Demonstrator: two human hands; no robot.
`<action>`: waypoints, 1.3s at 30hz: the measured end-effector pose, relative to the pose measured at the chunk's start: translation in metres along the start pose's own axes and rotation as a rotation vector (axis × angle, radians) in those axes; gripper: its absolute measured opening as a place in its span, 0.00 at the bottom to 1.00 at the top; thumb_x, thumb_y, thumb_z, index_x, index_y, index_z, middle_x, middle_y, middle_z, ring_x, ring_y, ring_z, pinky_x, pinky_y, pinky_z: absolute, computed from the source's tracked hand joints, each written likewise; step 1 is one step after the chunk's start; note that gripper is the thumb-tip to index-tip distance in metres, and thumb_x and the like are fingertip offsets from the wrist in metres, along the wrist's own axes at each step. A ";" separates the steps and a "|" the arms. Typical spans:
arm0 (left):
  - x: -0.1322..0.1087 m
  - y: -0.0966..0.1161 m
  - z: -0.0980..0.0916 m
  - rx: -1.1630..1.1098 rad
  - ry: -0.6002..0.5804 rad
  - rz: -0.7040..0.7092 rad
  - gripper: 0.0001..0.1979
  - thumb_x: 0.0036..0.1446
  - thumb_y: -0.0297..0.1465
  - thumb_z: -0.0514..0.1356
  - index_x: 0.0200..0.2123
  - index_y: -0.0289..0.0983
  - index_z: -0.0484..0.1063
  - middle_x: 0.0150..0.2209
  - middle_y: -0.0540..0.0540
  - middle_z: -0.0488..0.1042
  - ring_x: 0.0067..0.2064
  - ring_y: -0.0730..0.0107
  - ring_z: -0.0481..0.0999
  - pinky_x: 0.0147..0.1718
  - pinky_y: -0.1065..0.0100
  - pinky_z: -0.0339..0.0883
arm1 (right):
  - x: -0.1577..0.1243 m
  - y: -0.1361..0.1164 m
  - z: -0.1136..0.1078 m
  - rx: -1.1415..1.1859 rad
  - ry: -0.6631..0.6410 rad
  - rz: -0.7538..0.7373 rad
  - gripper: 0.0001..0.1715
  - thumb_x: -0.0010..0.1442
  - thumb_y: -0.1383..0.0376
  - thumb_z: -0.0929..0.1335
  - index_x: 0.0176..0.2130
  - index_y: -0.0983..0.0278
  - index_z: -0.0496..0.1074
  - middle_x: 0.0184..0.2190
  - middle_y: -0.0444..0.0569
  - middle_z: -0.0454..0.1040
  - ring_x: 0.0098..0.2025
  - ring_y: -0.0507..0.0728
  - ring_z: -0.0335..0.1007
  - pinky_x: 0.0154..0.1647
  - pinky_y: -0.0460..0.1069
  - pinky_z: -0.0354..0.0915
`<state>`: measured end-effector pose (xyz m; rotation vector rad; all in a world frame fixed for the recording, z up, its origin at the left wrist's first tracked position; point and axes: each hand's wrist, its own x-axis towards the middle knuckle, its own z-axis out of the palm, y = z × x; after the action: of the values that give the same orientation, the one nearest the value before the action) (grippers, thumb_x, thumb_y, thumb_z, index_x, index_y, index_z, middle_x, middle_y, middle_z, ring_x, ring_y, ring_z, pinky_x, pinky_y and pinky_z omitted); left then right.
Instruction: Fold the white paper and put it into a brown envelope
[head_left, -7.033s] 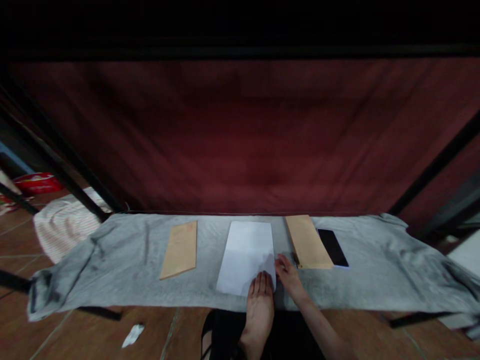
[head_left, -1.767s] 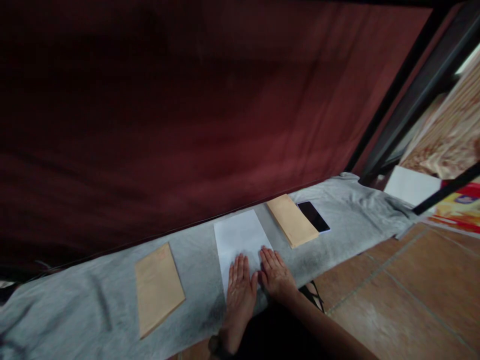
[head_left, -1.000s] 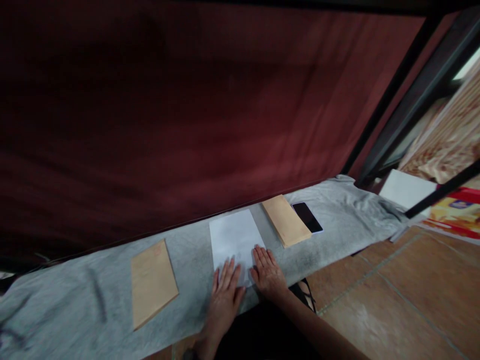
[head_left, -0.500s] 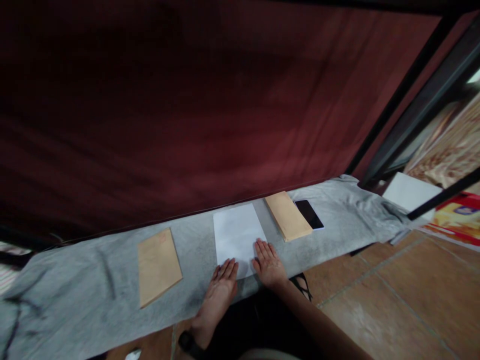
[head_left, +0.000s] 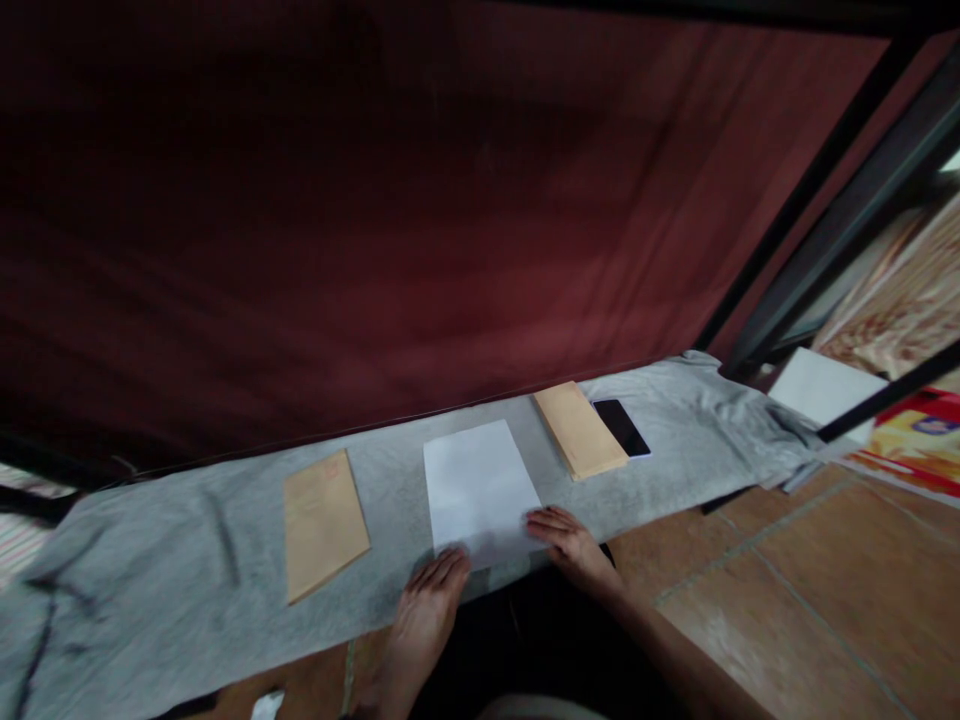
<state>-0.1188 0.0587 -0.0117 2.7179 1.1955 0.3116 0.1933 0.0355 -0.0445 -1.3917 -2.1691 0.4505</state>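
Observation:
A white sheet of paper [head_left: 480, 490] lies on the grey cloth in front of me. My left hand [head_left: 435, 592] is at its near left corner, the fingers together and bent over the edge. On the near right edge, my right hand [head_left: 568, 543] has its fingers closed at the paper's side. Both thumbs are mostly hidden. To the left lies a brown envelope [head_left: 324, 525], apart from my hands. A stack of brown envelopes [head_left: 579, 430] rests to the right of the sheet, beside a dark phone [head_left: 622, 428].
The grey cloth [head_left: 697, 440] covers a long narrow surface against a dark red panel [head_left: 450, 250]. Dark metal bars [head_left: 810, 200] stand at the right. Tiled floor [head_left: 787, 590] shows below, with a white box [head_left: 821, 395] and a red-yellow package [head_left: 919, 440] at far right.
The sheet has slid slightly toward me. My right hand has shifted from lying flat on the paper to its right edge; my left hand has drawn back to the near left corner.

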 end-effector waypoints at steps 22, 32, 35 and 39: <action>-0.012 -0.042 0.008 -0.319 0.139 -0.054 0.35 0.49 0.13 0.48 0.53 0.48 0.76 0.56 0.51 0.76 0.60 0.67 0.73 0.60 0.55 0.68 | -0.013 -0.006 -0.015 0.053 -0.046 -0.022 0.37 0.53 0.80 0.62 0.57 0.59 0.73 0.61 0.51 0.71 0.64 0.59 0.64 0.67 0.61 0.60; 0.006 -0.034 0.004 -0.187 0.024 -0.125 0.50 0.38 0.08 0.47 0.65 0.45 0.62 0.67 0.50 0.62 0.68 0.67 0.60 0.67 0.54 0.57 | 0.001 0.009 0.001 -0.062 -0.009 0.044 0.39 0.52 0.79 0.63 0.61 0.59 0.70 0.65 0.51 0.65 0.67 0.61 0.59 0.68 0.63 0.56; 0.010 -0.040 0.001 -0.200 -0.042 -0.112 0.48 0.40 0.08 0.47 0.64 0.46 0.64 0.67 0.51 0.62 0.68 0.68 0.60 0.67 0.54 0.56 | 0.008 0.010 0.001 -0.065 -0.019 0.063 0.39 0.52 0.79 0.64 0.61 0.60 0.69 0.65 0.52 0.65 0.67 0.61 0.59 0.69 0.63 0.54; 0.022 -0.051 -0.014 -0.351 -0.145 -0.116 0.39 0.49 0.11 0.44 0.60 0.44 0.70 0.64 0.50 0.68 0.66 0.70 0.65 0.66 0.56 0.59 | 0.010 0.008 -0.001 -0.061 -0.037 0.052 0.41 0.51 0.77 0.64 0.63 0.61 0.66 0.66 0.53 0.63 0.68 0.61 0.58 0.70 0.63 0.52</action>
<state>-0.1439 0.1093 -0.0068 2.3198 1.1317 0.2744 0.1965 0.0479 -0.0450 -1.4870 -2.1971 0.4352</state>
